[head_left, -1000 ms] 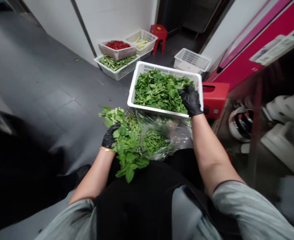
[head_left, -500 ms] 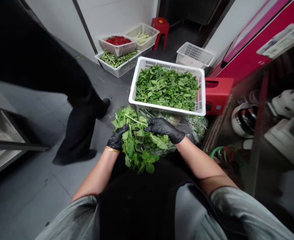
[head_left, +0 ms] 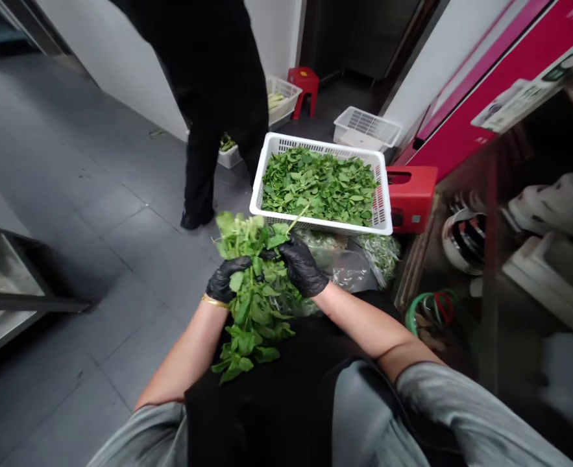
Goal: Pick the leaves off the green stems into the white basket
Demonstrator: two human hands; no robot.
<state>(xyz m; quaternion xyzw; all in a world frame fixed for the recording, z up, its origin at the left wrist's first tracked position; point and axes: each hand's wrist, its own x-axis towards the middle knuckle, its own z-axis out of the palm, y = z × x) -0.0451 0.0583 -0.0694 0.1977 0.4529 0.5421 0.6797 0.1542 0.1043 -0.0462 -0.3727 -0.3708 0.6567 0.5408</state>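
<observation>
A bunch of leafy green stems (head_left: 254, 305) hangs over my lap, its lower leaves drooping onto the black apron. My left hand (head_left: 228, 279), in a black glove, is wrapped round the bunch from the left. On the other side my right hand (head_left: 302, 264), gloved too, is closed at the top of the bunch, with a stem sticking up past its fingers; its fingertips are partly hidden by leaves. Just beyond the hands stands a white basket (head_left: 259, 211) heaped with picked green leaves. Plastic bags of greens (head_left: 349, 266) lie below its near side.
A person in black trousers (head_left: 228, 78) stands at the back left, hiding part of the vegetable baskets. Behind are a red stool (head_left: 304, 84) and a white crate (head_left: 364, 126). Another red stool (head_left: 415, 194) sits beside the leaf basket. Shelves with pots (head_left: 464, 243) line the right.
The person in black has stepped toward the back, now covering the baskets by the wall. My right hand has drawn in closer to my left, and the bunch hangs lower.
</observation>
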